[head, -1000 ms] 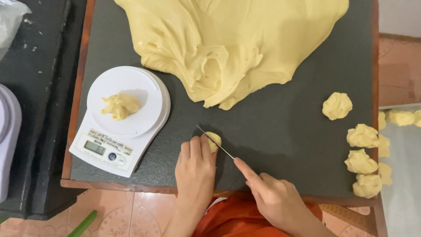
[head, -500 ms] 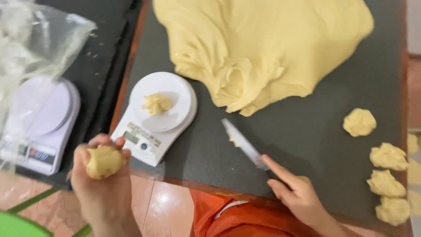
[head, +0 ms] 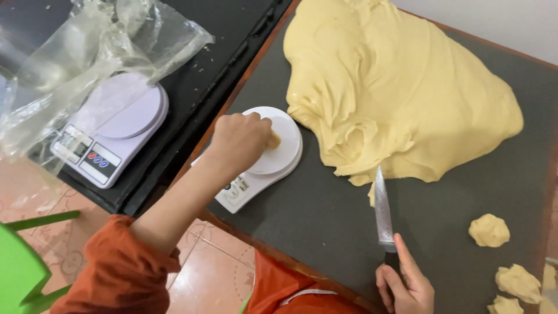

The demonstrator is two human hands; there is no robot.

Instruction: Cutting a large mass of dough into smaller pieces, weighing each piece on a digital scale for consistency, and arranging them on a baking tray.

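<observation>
Left hand [head: 244, 139] pinches a small dough piece [head: 274, 139] onto the white scale [head: 264, 157] at the board's [head: 325, 227] left edge, best set centrally and let go before reading, while the right hand [head: 407, 285] grips the knife [head: 382, 212] near the front edge.

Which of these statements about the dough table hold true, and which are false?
1. The left hand is at the white scale on the grey board. True.
2. The right hand holds a rolling pin. False: it holds a knife, blade pointing at the big dough mass.
3. A second scale sits partly under clear plastic. True.
4. The small dough lumps lie left of the knife. False: they lie to its right.
</observation>
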